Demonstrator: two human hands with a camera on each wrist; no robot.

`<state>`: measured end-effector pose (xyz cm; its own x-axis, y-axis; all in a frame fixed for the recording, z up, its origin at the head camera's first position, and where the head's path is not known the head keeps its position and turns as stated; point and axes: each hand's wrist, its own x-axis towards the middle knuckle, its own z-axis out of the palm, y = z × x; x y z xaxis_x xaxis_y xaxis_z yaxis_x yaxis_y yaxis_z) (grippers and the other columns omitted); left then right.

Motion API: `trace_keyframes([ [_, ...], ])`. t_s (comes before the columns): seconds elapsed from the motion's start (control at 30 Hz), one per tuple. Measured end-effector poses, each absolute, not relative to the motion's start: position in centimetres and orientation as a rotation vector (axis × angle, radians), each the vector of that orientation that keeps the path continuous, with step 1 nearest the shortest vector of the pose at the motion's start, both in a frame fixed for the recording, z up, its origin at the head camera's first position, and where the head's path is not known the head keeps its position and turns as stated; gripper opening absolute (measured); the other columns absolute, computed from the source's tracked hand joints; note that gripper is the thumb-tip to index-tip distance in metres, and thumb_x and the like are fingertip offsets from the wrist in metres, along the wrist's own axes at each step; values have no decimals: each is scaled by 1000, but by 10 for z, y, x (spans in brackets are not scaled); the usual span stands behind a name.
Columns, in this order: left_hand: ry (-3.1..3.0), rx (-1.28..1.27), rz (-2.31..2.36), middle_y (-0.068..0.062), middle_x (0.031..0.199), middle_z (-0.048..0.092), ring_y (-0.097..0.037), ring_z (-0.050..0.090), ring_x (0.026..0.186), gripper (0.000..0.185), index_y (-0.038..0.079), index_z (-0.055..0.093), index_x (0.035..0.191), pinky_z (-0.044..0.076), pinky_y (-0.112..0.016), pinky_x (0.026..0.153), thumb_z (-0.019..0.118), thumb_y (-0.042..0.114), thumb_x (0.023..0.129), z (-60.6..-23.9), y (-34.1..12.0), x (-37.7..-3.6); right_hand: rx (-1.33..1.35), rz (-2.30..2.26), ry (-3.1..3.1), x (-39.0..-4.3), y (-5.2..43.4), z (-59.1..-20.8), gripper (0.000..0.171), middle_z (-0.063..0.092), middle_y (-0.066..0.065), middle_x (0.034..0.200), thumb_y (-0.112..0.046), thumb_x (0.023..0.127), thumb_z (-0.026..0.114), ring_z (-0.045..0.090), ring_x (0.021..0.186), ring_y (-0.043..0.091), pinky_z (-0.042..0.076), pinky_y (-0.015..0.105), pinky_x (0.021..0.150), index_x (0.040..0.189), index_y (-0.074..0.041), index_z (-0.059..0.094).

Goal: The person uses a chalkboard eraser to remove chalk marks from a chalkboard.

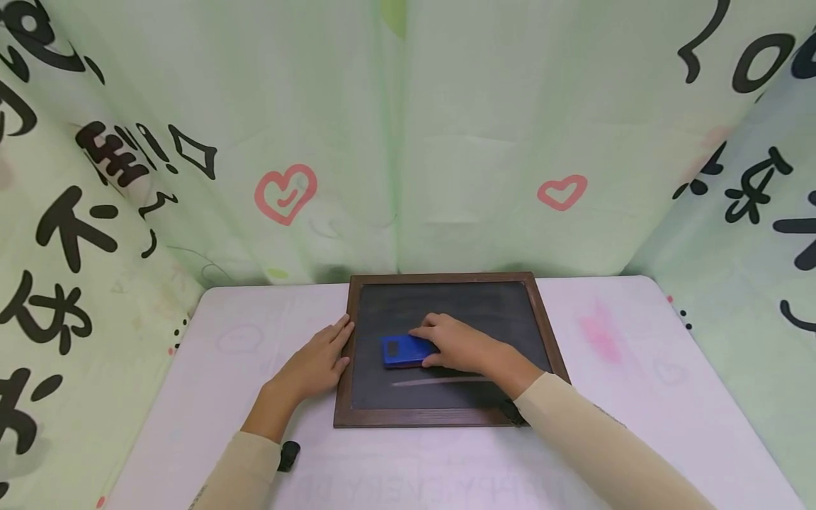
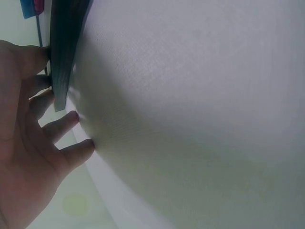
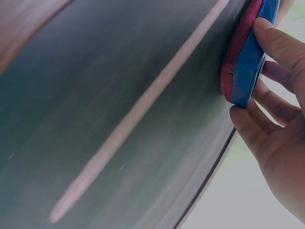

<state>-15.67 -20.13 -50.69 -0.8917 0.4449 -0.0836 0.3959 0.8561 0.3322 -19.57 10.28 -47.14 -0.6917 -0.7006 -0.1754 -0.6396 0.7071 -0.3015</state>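
A small blackboard [image 1: 459,304] in a brown wooden frame lies on the table. My right hand [image 1: 460,345] grips a blue chalkboard eraser [image 1: 400,352], thumb on one side and fingers on the other. In the right wrist view the red felt [image 3: 238,52] of the eraser faces the board. One pale chalk line [image 1: 440,381] runs across the board below the eraser, with faint smears about it. My left hand [image 1: 316,360] rests at the left edge of the frame, fingers extended; in the left wrist view its fingertips touch the frame's side [image 2: 64,57] and the tabletop.
A white table [image 1: 268,319] with a pink smudge on its right side holds the board. Pale green curtains [image 1: 472,142] with black writing and red hearts hang behind and on both sides. The board's far edge lies near the back curtain.
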Motion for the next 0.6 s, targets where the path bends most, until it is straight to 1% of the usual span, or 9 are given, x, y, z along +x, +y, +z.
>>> trace_keyframes([
  [0.17, 2868, 647, 470, -16, 171, 22, -41, 31, 154, 64, 0, 29, 162, 32, -54, 125, 54, 19, 107, -506, -202, -156, -1040, -337, 2653, -193, 120, -470, 61, 61, 12, 131, -32, 94, 77, 61, 117, 27, 57, 41, 98, 147, -8, 58],
  [0.37, 2857, 632, 469, -15, 172, 21, -40, 30, 155, 64, 2, 28, 163, 30, -53, 126, 53, 20, 107, -505, -201, -157, -1017, -352, 2693, -190, 147, -471, 60, 62, 14, 128, -31, 93, 79, 62, 114, 27, 58, 43, 95, 144, -6, 61],
  [0.6, 2858, 631, 466, -16, 172, 21, -40, 30, 154, 63, 0, 28, 162, 30, -53, 126, 53, 20, 107, -504, -201, -157, -949, -384, 2718, -186, 177, -472, 59, 62, 14, 128, -31, 93, 79, 62, 114, 29, 57, 46, 97, 143, -6, 62],
])
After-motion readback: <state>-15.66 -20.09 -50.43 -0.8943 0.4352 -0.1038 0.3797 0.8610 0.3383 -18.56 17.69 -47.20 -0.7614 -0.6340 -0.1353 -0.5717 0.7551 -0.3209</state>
